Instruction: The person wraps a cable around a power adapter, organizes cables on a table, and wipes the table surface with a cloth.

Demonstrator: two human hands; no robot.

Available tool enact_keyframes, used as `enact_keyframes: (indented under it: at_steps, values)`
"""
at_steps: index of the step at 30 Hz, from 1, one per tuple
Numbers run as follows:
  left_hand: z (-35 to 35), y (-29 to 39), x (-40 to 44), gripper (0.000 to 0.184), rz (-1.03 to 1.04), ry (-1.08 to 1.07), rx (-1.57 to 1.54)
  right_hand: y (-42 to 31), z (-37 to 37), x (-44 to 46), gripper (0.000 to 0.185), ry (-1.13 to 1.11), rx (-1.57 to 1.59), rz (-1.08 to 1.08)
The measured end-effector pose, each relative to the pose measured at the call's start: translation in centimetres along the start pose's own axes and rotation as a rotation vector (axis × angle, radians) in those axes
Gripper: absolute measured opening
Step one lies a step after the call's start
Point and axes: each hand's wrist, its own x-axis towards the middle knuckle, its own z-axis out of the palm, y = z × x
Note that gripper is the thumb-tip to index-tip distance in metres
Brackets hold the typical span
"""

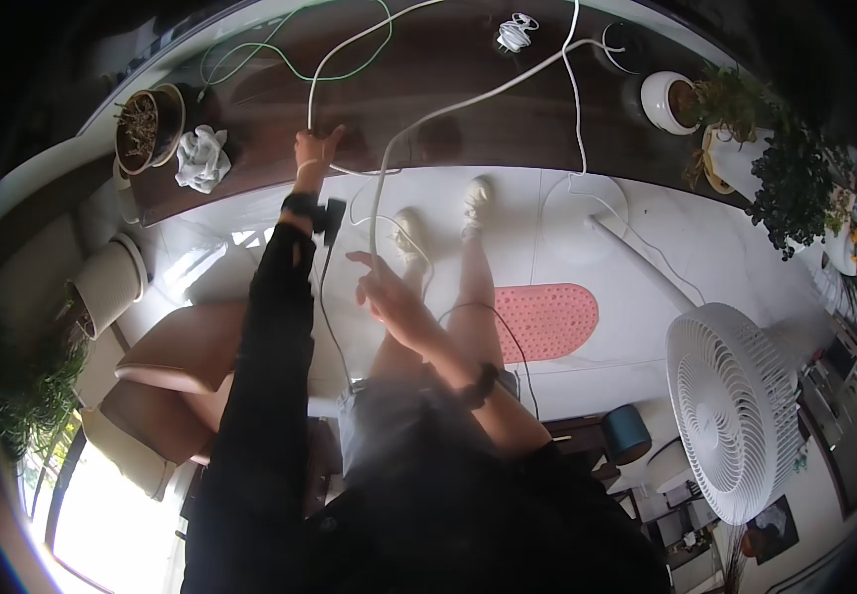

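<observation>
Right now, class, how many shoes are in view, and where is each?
2: the left shoe and the right shoe, both worn, on the white floor; others could be hidden.

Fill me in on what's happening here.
A person is standing at a dark brown table. The left hand, at the table's near edge, appears to grip a white cable; a thicker white cable runs down to the right hand, whose grip is unclear. A green cable lies loose on the table, and a white fan stands at right.
</observation>
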Motion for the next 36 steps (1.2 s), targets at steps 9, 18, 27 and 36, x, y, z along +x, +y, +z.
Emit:
enact_keyframes:
  at_steps: [9, 18, 27, 36]
  values:
    - [2.7, -0.3, -0.4, 0.043, 0.102, 0.511, 0.086, -2.1, -6.0, 3.7, 0.038, 0.182, -0.069, -0.100]
    - [2.8, -2.3, 1.1, 0.039, 0.146, -0.548, -0.609, 0.8, -9.4, 11.9, 0.050, 0.141, -0.321, -0.187]
    - [-6.3, 9.4, -13.2, 0.071, -0.126, -0.964, -1.471, -1.9, -8.0, 17.0, 0.045, 0.662, -0.962, -0.460]
    - [-7.9, 12.2, -13.7, 0.018, 0.084, -0.929, -1.158, -10.2, -9.8, 17.1, 0.025, -0.137, 0.249, 0.071]
